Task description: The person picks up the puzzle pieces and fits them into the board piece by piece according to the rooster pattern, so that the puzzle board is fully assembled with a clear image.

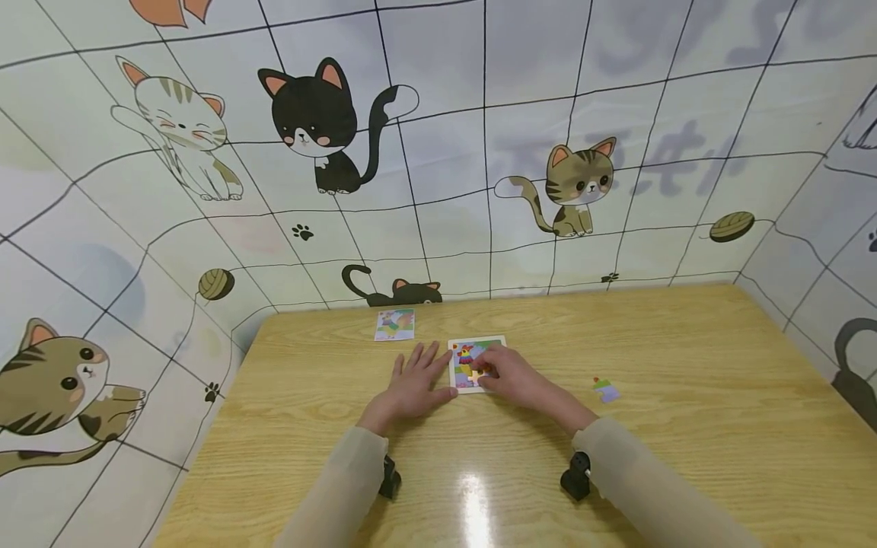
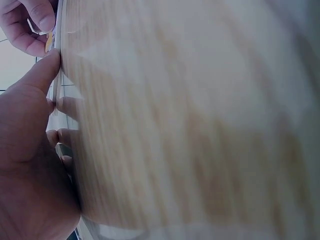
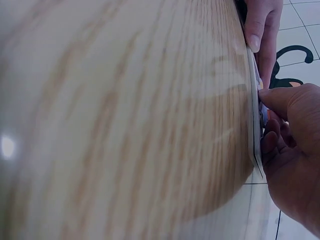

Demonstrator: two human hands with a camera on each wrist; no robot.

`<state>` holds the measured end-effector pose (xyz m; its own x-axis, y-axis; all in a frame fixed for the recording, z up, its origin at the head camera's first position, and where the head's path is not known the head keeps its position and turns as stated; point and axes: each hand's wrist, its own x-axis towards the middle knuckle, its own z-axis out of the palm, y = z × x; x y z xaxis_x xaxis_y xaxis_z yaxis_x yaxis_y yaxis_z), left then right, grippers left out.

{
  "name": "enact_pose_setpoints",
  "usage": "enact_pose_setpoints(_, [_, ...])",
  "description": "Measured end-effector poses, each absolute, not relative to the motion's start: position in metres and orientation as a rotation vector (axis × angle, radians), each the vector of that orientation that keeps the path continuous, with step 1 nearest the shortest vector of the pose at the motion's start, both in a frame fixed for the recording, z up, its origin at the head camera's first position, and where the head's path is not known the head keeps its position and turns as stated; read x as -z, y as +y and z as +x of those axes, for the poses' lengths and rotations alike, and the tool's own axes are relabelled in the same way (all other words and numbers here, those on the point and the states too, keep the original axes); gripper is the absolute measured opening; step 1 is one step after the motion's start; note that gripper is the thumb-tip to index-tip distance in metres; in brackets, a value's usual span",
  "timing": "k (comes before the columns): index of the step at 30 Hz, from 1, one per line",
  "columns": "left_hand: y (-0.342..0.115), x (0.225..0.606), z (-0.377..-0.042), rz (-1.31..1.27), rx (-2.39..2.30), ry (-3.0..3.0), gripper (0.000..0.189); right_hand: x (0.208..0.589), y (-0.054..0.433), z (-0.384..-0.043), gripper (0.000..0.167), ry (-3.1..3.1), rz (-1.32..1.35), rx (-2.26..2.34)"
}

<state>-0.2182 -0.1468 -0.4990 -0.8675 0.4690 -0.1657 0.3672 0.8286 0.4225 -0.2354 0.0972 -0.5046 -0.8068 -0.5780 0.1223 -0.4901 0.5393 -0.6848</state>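
Note:
A small jigsaw puzzle board [image 1: 462, 384] with a white border lies on the table, a colourful bird in its picture. Along its left edge rests my left hand [image 1: 414, 384], palm down with fingers spread, the thumb touching the lower left corner. Over the right half of the board, my right hand [image 1: 510, 374] pinches a puzzle piece with thumb and bent fingers; a yellow bit of the piece [image 2: 49, 42] shows at those fingertips in the left wrist view. The hand hides most of the piece. A pale jigsaw-shaped patch shows beside the thumb.
One loose puzzle piece [image 1: 606, 390], green and lilac, lies on the table to the right. A square picture card [image 1: 394, 325] lies at the back left. The wooden table [image 1: 685, 335] meets a cat-printed cloth wall [image 1: 452, 167] at its back edge.

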Motion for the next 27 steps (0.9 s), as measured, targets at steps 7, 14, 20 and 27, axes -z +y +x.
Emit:
enact_pose_setpoints(7, [-0.1483,0.4997,-0.2184,0.642,-0.573,2.751,0.073,0.5072,0.0965,-0.2351,0.017,2.67,-0.957,1.074])
enact_pose_setpoints(14, [-0.1479,0.5001,-0.2175,0.645,-0.569,2.747,0.074,0.5077,0.0988,-0.2341,0.016,2.661,-0.944,1.068])
enact_pose_setpoints(20, [-0.1473,0.499,-0.2169,0.658,-0.578,2.745,0.074,0.5066,0.0995,-0.2327,0.014,2.674,-0.961,1.068])
enact_pose_setpoints(27, [-0.1481,0.5022,-0.2189,0.645,-0.584,2.746,0.074,0.5068,0.1006,-0.2324,0.015,2.68,-0.964,1.077])
